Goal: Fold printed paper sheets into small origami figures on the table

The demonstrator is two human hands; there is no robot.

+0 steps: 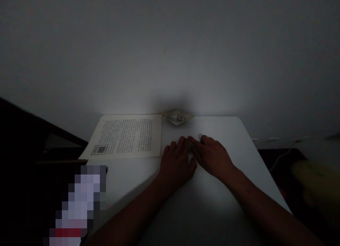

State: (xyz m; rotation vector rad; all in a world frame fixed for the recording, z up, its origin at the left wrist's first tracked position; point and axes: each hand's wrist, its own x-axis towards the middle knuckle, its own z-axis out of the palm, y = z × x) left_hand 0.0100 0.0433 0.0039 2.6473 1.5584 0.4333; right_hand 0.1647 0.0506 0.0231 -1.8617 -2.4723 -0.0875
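On the white table, my left hand [178,161] rests palm down with its fingers close together and the thumb bent inward. My right hand [214,155] meets it from the right, its index finger stretched to the left hand's fingertips. Between the two lies a small greyish piece of paper [190,149], mostly covered by the fingers; both hands press on it. Farther back, against the wall, sits a folded, diamond-shaped paper [176,117] with a printed pattern, like a banknote. Dim light hides finer detail.
An open printed page [127,136] with a square code lies at the table's back left. A blurred-out object [82,200] is at the left front edge. The wall [170,62] rises directly behind the table [228,132]. A pale cable [283,155] hangs at right.
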